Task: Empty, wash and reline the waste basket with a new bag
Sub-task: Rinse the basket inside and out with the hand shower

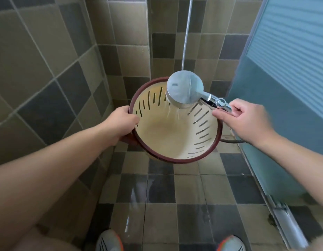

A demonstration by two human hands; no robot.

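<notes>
A cream waste basket (168, 134) with slotted walls and a dark red rim is held tilted above the tiled floor, its mouth facing me. My left hand (121, 124) grips the rim on its left side. My right hand (247, 120) holds the chrome handle of a round shower head (185, 89), which hangs over the basket's far rim. Thin streams of water run from the head into the basket. The basket holds no bag.
The shower hose (186, 33) rises up the tiled back wall. A frosted glass door (283, 87) stands on the right with its metal track (283, 220) on the floor. The checkered floor (157, 205) is wet, and my two shoes show at the bottom edge.
</notes>
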